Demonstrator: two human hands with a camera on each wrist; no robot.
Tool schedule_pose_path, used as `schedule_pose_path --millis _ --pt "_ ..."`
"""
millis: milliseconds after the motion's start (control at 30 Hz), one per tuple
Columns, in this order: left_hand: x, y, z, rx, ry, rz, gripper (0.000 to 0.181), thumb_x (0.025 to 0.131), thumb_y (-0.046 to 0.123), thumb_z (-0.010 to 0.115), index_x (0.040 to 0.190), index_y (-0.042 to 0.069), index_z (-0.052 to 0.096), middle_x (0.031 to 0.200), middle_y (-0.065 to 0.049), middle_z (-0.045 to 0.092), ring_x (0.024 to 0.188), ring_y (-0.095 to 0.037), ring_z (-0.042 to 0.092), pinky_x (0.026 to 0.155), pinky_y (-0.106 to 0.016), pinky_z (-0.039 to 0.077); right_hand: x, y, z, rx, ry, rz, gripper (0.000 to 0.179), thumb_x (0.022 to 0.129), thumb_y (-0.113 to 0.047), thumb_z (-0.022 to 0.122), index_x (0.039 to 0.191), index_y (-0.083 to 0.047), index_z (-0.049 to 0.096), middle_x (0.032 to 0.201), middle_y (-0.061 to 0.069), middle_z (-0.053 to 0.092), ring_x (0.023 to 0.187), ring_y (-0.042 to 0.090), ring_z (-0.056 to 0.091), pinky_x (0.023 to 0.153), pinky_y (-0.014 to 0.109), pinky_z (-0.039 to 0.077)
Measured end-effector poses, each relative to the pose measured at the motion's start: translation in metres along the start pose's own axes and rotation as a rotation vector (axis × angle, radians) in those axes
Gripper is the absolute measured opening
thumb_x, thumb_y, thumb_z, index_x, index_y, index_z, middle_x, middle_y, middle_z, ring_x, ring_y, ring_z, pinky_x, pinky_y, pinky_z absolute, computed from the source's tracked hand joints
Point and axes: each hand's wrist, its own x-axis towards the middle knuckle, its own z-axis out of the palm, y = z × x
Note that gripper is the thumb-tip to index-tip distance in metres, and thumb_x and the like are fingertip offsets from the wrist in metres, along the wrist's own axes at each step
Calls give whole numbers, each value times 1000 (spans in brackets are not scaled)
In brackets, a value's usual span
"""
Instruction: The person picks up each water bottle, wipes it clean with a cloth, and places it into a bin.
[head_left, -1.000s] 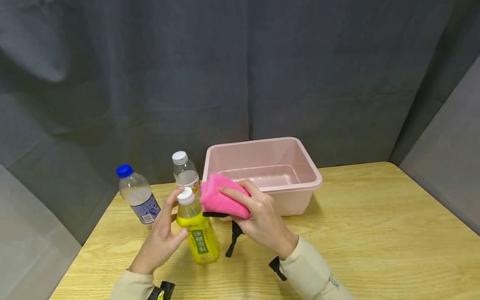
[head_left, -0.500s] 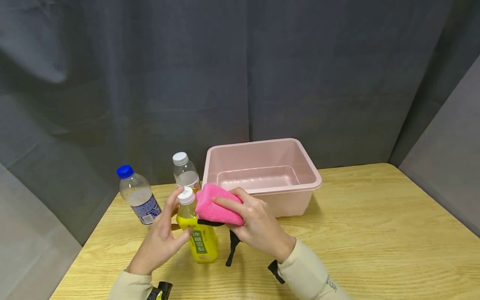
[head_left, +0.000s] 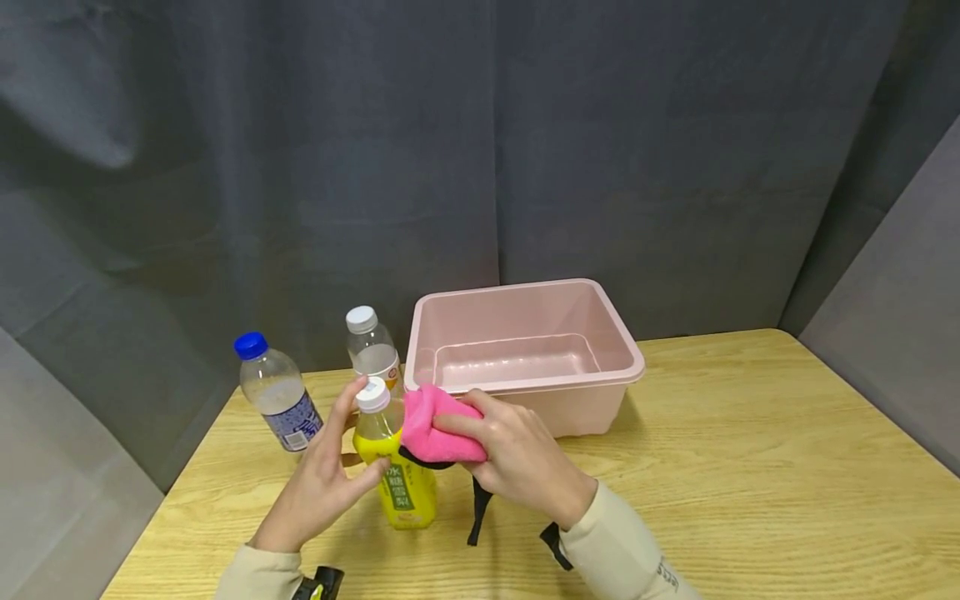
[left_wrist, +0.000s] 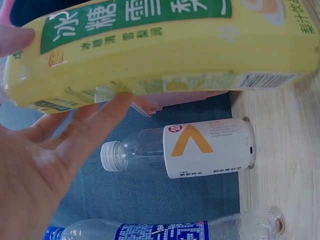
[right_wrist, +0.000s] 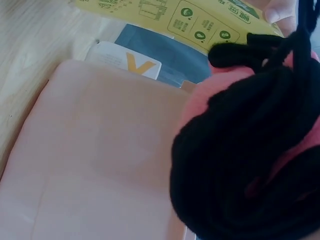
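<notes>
A yellow-labelled drink bottle (head_left: 403, 496) with a white cap stands upright on the table. My left hand (head_left: 318, 479) grips it from the left, thumb on the front and fingers behind, as the left wrist view shows. In my right hand (head_left: 517, 454) is a bunched pink cloth (head_left: 431, 425) with black edging, held against or close to the bottle's right side below the cap. A black strap (head_left: 478, 508) hangs from the cloth. The right wrist view shows the cloth's black underside (right_wrist: 250, 150), which hides much of the right hand.
A pink plastic bin (head_left: 525, 386) stands behind the right hand. Left of it is a clear bottle with a white cap (head_left: 362, 319). Farther left is a bottle with a blue cap (head_left: 251, 345). Dark curtains (head_left: 495, 150) rise behind the wooden table (head_left: 750, 467).
My right hand has moved the pink cloth downward beside the bottle, shifting left and then slightly back right. The left hand and the bottle stay nearly in place.
</notes>
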Motion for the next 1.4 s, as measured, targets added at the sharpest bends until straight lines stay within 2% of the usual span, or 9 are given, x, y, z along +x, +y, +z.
schedule_pose_path --millis 133,400,567,700,833,900,1033,1233,1400 --pt "-2 1 -1 0 7 -3 95 77 -11 75 156 15 28 144 -28 47 116 -50 57 75 -51 61 -1 0 1 -32 -85 17 38 71 8 76 100 -16 73 95 4 61 67 16 57 56 24 51" --pt "-3 3 -3 33 18 17 97 77 -11 76 156 13 27 143 -30 47 116 -50 57 74 -51 61 -6 1 12 -120 -373 41 35 69 5 76 94 -20 75 81 0 52 62 13 50 49 25 44" --pt "-1 4 -3 30 12 25 96 77 -10 76 156 14 27 142 -29 48 115 -51 58 71 -45 62 -13 2 26 -154 -543 82 34 71 2 79 95 -22 78 82 -5 59 70 11 56 56 28 48" --pt "-1 4 -3 42 13 22 97 77 -9 76 157 14 27 143 -29 48 117 -51 57 80 -55 59 -17 2 32 -166 -625 95 37 73 0 80 101 -24 81 91 -7 67 79 10 61 63 28 53" --pt "-2 4 -4 44 9 11 97 78 -10 76 157 15 26 144 -29 48 118 -51 56 82 -58 58 -17 3 32 -151 -624 101 40 73 2 79 105 -22 81 94 -6 70 77 9 61 61 25 52" --pt "-2 5 -4 42 6 5 97 78 -10 76 157 15 26 144 -29 47 118 -51 56 79 -55 59 -18 4 32 -151 -618 90 41 72 3 78 105 -22 81 93 -6 69 73 9 58 57 23 49" --pt "-2 5 -4 46 8 -5 97 78 -9 76 157 16 26 145 -29 47 119 -51 56 82 -60 57 -16 4 29 -165 -581 82 44 71 2 76 106 -24 81 90 -4 66 70 10 57 56 25 48" --pt "-2 6 -3 43 0 -28 96 79 -8 76 157 17 25 140 -28 49 116 -50 57 74 -51 61 -10 5 18 -101 -356 52 47 67 2 81 108 -20 78 81 -2 55 61 12 53 54 25 48" --pt "-1 5 -1 53 -9 -25 96 79 -7 76 157 15 24 136 -29 50 115 -49 57 72 -49 62 -5 0 11 -39 -157 3 52 66 5 82 113 -18 74 90 2 60 68 14 57 60 24 52"
